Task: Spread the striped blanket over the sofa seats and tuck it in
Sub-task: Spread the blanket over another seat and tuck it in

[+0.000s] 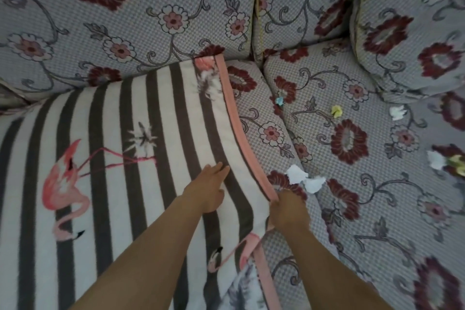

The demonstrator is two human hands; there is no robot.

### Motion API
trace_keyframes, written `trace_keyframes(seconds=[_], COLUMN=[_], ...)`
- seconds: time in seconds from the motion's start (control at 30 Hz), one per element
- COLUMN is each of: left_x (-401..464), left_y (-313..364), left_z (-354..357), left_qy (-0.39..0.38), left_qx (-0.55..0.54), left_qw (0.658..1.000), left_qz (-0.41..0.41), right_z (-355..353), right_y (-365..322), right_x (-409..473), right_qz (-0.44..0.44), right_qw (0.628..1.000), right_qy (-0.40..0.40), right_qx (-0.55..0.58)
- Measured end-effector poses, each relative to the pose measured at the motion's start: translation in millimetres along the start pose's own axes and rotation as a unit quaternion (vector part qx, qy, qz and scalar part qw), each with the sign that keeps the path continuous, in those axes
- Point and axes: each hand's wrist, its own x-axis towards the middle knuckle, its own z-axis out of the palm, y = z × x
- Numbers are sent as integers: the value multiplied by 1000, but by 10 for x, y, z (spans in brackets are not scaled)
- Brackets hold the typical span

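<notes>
The striped blanket [120,148], dark and white stripes with pink flamingos and a pink border, lies over the left sofa seat. Its far edge reaches the crease under the back cushion. My left hand [208,189] rests flat on the blanket, fingers apart, near the right border. My right hand [286,211] is closed on the pink border where the blanket edge folds down at the seat's right side. The floral sofa seat [352,209] to the right is bare of blanket.
Floral back cushions [151,7] stand behind the seats. Several crumpled paper scraps lie on the right seat: white ones [305,178], a yellow one [336,110], a small blue one [279,101], and more white ones [397,112] farther right.
</notes>
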Motion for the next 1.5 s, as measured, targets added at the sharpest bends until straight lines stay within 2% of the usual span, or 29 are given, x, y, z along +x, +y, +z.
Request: trace_keyframes(seconds=[0.17,0.33,0.57,0.7,0.9,1.13,1.23,1.33,1.4,1.5], left_x=[85,231,632,1034,1478,1674,1664,1669,1705,1787], left_y=[-17,-69,-252,-416,-588,-725,-696,-667,-703,-797], left_z=[-6,-227,-754,-1088,-1308,-1332,-1424,-1600,-1641,-1530], left_qy=[36,117,144,174,172,149,132,183,205,147], left_qx=[-4,10,95,134,158,185,190,168,188,203], left_qw=[999,993,985,975,972,971,973,968,960,968], left_qz=[15,-5,1,-6,6,22,14,31,39,21], right_z=[-155,-413,-638,-683,-646,-493,-543,-600,-562,-433], right_y=[-155,-626,-1626,-2197,-2745,-2956,-3029,-3087,-3053,-2969], right_x=[179,422,1133,1634,2179,2533,2550,2602,2634,2682], right_qz=[-77,-208,-278,-274,-248,-224,-215,-236,-256,-292], right_qw=[995,977,957,952,938,931,917,889,900,909], right_qy=[-59,50,69,100,82,66,69,93,106,117], right_qx=[-34,-13,48,96,230,279,329,381,336,274])
